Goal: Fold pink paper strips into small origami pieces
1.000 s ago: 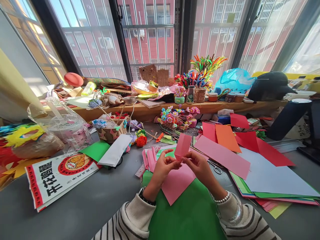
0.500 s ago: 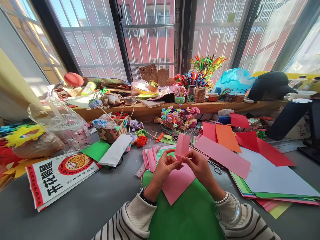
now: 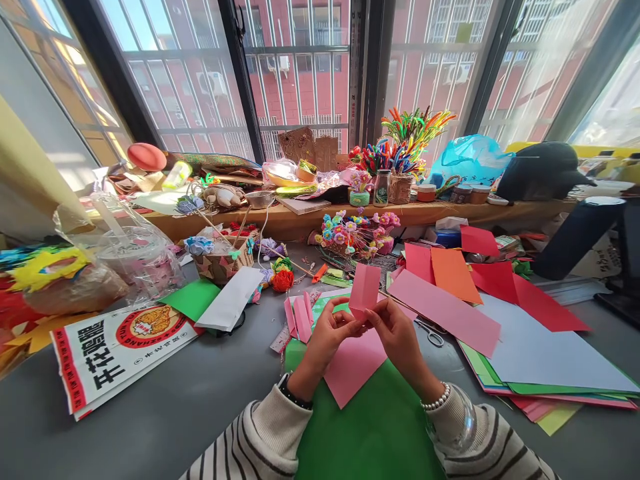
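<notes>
A small folded piece of pink paper (image 3: 365, 287) stands upright between my hands, creased down its length. My left hand (image 3: 337, 333) pinches its lower edge from the left. From the right, my right hand (image 3: 395, 333) grips the lower right corner between thumb and fingers. Under my hands a larger pink sheet (image 3: 355, 373) lies on a green sheet (image 3: 370, 427). Just left of my left hand rests another folded pink paper (image 3: 299, 318). A pair of scissors (image 3: 434, 335) lies to the right of my right hand, partly covered.
On the right, a pink strip (image 3: 450, 307) overlaps a stack of coloured paper (image 3: 560, 353). A printed paper bag (image 3: 125, 353) lies on the left of the grey table (image 3: 195, 427). Behind are a flower basket (image 3: 223, 260), crocheted flowers (image 3: 350, 233) and a cluttered ledge (image 3: 305, 220).
My right hand has shifted slightly left, its thumb now higher on the folded pink paper. The paper has turned a little and stands straighter.
</notes>
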Demonstrator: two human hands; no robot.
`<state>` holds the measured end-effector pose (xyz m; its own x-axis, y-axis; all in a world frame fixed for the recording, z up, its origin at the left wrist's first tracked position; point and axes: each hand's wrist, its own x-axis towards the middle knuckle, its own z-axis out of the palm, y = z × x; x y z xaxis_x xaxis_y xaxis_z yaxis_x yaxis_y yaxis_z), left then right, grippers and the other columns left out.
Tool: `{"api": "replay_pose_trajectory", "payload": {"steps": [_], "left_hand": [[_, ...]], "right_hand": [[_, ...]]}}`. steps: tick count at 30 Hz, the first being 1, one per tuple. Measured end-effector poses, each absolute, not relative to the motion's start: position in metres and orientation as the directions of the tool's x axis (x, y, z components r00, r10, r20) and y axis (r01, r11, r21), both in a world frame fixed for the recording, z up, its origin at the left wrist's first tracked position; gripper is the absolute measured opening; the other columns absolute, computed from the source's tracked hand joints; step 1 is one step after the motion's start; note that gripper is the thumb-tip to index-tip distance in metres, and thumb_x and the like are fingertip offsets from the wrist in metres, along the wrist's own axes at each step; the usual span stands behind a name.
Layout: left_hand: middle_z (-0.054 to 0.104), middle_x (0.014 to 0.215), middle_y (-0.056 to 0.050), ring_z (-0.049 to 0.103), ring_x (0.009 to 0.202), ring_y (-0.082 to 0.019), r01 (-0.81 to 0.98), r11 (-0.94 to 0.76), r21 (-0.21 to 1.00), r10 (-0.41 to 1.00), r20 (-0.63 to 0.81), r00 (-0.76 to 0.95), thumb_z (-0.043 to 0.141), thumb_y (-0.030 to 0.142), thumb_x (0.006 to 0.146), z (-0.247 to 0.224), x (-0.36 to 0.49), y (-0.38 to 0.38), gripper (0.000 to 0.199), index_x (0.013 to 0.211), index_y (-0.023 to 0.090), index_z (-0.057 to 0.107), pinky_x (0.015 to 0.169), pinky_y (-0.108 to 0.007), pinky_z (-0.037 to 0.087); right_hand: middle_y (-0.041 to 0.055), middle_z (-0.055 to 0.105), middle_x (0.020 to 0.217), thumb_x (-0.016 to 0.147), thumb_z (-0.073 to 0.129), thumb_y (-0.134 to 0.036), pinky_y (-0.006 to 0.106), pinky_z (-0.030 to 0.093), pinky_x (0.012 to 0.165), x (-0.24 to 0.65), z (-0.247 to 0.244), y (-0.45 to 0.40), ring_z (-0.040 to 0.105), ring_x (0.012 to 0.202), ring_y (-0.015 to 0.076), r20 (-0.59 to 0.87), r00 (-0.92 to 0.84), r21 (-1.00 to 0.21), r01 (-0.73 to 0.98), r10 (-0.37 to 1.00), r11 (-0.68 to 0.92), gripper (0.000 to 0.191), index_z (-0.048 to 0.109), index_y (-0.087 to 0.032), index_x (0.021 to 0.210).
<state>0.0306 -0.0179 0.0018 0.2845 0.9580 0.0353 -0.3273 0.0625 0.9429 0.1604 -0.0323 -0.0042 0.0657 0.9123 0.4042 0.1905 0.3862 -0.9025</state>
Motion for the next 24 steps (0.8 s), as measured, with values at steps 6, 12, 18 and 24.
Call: {"api": "replay_pose_trajectory", "payload": {"steps": [6,12,18,24], "left_hand": [[0.057,0.060,0.003,0.059,0.059,-0.015,-0.312,0.131,0.941,0.946,-0.025,0.325,0.070,0.027,0.054,0.0004,0.0301,-0.0167,0.052,0.096,0.016,0.040,0.064,-0.030,0.044],[0.057,0.063,0.002,0.058,0.063,-0.014,-0.335,0.144,0.931,0.937,-0.020,0.348,0.070,0.022,0.055,-0.0007,0.0297,-0.0161,0.053,0.098,0.015,0.039,0.065,-0.030,0.044],[0.054,0.058,0.005,0.058,0.062,-0.014,-0.335,0.100,0.937,0.942,0.019,0.335,0.068,0.022,0.058,-0.0006,0.0300,-0.0168,0.051,0.098,0.015,0.038,0.066,-0.030,0.044],[0.049,0.055,0.007,0.057,0.061,-0.014,-0.325,0.080,0.942,0.940,0.037,0.340,0.067,0.019,0.059,0.0019,0.0304,-0.0184,0.049,0.098,0.016,0.038,0.066,-0.031,0.044]], "right_hand": [[0.0005,0.055,0.063,0.077,0.046,-0.034,0.026,0.046,0.055,0.1622,-0.0047,-0.0313,0.056,0.058,0.0139,0.428,0.092,-0.883,0.253,0.899,0.395,0.016,0.045,-0.019,0.071],[0.0001,0.054,0.063,0.077,0.047,-0.033,0.025,0.046,0.054,0.1621,-0.0035,-0.0314,0.056,0.057,0.0134,0.431,0.098,-0.881,0.262,0.897,0.394,0.015,0.046,-0.019,0.071],[-0.0001,0.054,0.063,0.076,0.048,-0.032,0.026,0.046,0.053,0.1612,-0.0044,-0.0323,0.056,0.055,0.0134,0.411,0.086,-0.896,0.224,0.908,0.384,0.015,0.046,-0.019,0.070],[-0.0021,0.053,0.063,0.075,0.051,-0.030,0.026,0.046,0.053,0.1601,-0.0042,-0.0324,0.056,0.055,0.0127,0.393,0.116,-0.917,0.121,0.912,0.379,0.014,0.045,-0.020,0.081]]}}
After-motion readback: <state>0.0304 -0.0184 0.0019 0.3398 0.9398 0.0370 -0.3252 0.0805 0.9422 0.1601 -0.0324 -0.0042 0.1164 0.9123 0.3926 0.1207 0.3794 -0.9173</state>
